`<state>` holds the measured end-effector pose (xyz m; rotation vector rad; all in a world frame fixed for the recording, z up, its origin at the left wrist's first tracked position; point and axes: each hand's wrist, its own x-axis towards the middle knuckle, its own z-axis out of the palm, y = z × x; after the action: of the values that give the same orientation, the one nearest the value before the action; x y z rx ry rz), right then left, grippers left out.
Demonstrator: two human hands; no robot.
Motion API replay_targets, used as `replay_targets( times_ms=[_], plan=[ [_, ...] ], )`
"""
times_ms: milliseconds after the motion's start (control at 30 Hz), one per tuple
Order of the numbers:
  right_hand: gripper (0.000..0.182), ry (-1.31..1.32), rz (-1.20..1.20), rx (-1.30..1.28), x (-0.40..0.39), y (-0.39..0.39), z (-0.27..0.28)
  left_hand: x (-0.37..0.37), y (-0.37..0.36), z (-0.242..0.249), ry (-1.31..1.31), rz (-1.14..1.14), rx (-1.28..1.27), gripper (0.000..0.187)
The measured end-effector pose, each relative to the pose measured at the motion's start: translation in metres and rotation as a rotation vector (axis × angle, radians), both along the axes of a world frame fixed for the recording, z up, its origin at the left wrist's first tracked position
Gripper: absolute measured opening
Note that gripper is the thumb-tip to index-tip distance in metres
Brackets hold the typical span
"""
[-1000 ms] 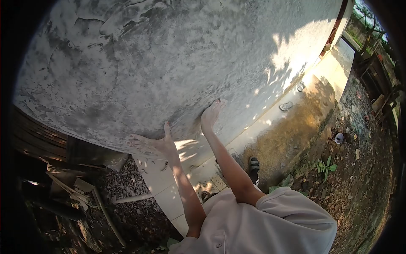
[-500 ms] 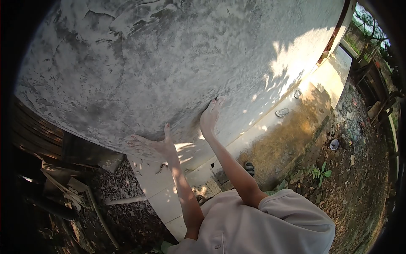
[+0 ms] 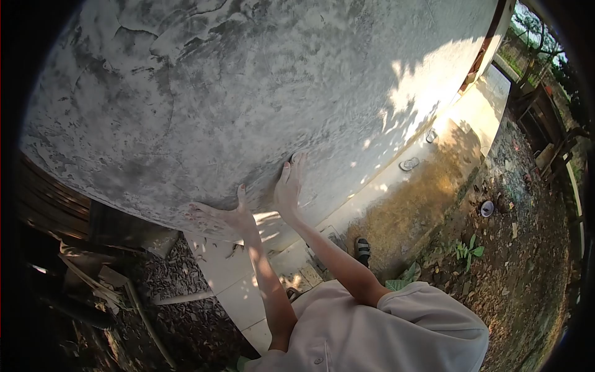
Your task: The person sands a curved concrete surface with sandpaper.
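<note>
A large grey plastered wall (image 3: 235,105) with cracks and pale patches fills the upper view. My left hand (image 3: 224,217) rests against the lower part of this wall, fingers stretched to the left and thumb pointing up. Close by on the right, my right hand (image 3: 289,189) lies against the wall too, its fingers pointing up and a little apart. Both hands look pale with dust, and neither holds anything.
Pale tiles (image 3: 226,273) run along the wall's foot. Sandals (image 3: 409,164) lie on the stained ledge (image 3: 403,204). A small bowl (image 3: 487,209) and a green plant (image 3: 469,252) are on the soil at right. Wooden sticks (image 3: 149,322) lie at left.
My right hand has moved left and slightly down along the wall, closer to my left hand. My left hand has barely shifted. The view has moved slightly.
</note>
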<state>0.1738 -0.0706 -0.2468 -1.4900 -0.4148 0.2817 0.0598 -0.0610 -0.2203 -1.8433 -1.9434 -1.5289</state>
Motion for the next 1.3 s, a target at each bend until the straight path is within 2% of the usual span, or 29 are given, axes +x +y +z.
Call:
replay_targets(
  times_ms=[67, 100, 167, 267, 400, 467, 500, 567, 600, 633, 700, 767, 833, 867, 1000, 1067, 1100, 1167, 1200, 1300],
  plan=[
    [0.055, -0.204, 0.104, -0.013, -0.016, -0.004, -0.008, 0.004, -0.002, 0.001, -0.032, -0.019, 0.025, 0.119],
    [0.055, -0.201, 0.099, -0.013, -0.006, -0.001, -0.012, 0.005, -0.002, 0.002, -0.062, -0.024, 0.05, 0.12],
    [0.055, 0.006, -0.024, 0.126, 0.028, 0.006, -0.02, 0.002, 0.001, -0.001, -0.022, 0.007, 0.015, 0.12],
    [0.054, 0.135, -0.077, -0.012, 0.089, 0.007, -0.022, 0.002, 0.0, 0.0, 0.014, 0.037, 0.016, 0.12],
    [0.053, 0.061, -0.128, -0.038, 0.054, 0.004, -0.009, 0.009, -0.001, 0.0, -0.042, 0.027, 0.03, 0.121],
    [0.05, -0.155, 0.045, -0.067, 0.028, -0.005, -0.015, 0.01, 0.001, -0.004, -0.026, 0.028, 0.037, 0.122],
    [0.05, -0.151, 0.036, -0.067, 0.036, -0.006, -0.018, 0.01, 0.002, -0.005, -0.012, 0.039, 0.045, 0.122],
    [0.052, 0.0, -0.001, 0.01, 0.071, -0.005, -0.024, 0.013, 0.0, 0.002, -0.039, 0.019, 0.042, 0.122],
    [0.052, 0.003, 0.003, 0.006, 0.089, -0.011, -0.019, 0.012, -0.003, 0.004, -0.066, 0.006, 0.03, 0.123],
    [0.053, 0.165, 0.061, -0.045, 0.112, -0.016, -0.009, 0.01, -0.004, 0.002, -0.067, 0.009, 0.029, 0.123],
    [0.054, 0.316, 0.114, -0.084, 0.118, -0.012, -0.001, 0.012, -0.001, 0.0, -0.033, 0.037, 0.022, 0.122],
    [0.055, 0.008, -0.087, -0.044, 0.086, -0.002, -0.006, 0.016, -0.001, -0.001, -0.08, -0.021, 0.09, 0.121],
    [0.054, -0.051, -0.029, -0.02, 0.072, -0.007, -0.011, 0.017, -0.003, -0.003, -0.116, -0.079, 0.146, 0.12],
    [0.053, -0.111, 0.034, 0.005, 0.068, -0.01, -0.012, 0.015, -0.003, -0.002, -0.072, -0.032, 0.086, 0.119],
    [0.055, -0.029, 0.003, -0.069, 0.118, -0.008, -0.016, 0.017, -0.01, 0.008, -0.027, 0.048, -0.075, 0.117],
    [0.056, 0.113, -0.025, -0.096, 0.13, -0.003, -0.014, 0.016, -0.01, 0.007, -0.024, 0.042, -0.045, 0.117],
    [0.056, 0.107, -0.027, -0.088, 0.12, -0.001, -0.009, 0.017, -0.009, 0.006, -0.019, 0.034, -0.017, 0.116],
    [0.055, -0.082, -0.017, -0.009, 0.077, -0.006, -0.004, 0.013, 0.005, -0.017, -0.009, 0.061, 0.018, 0.118],
    [0.054, -0.17, 0.008, -0.064, 0.072, -0.009, -0.007, 0.01, 0.01, -0.024, 0.005, 0.091, 0.052, 0.12],
    [0.055, -0.026, -0.008, -0.026, 0.119, -0.004, -0.032, 0.011, 0.002, -0.014, -0.025, 0.066, -0.012, 0.122]
  ],
)
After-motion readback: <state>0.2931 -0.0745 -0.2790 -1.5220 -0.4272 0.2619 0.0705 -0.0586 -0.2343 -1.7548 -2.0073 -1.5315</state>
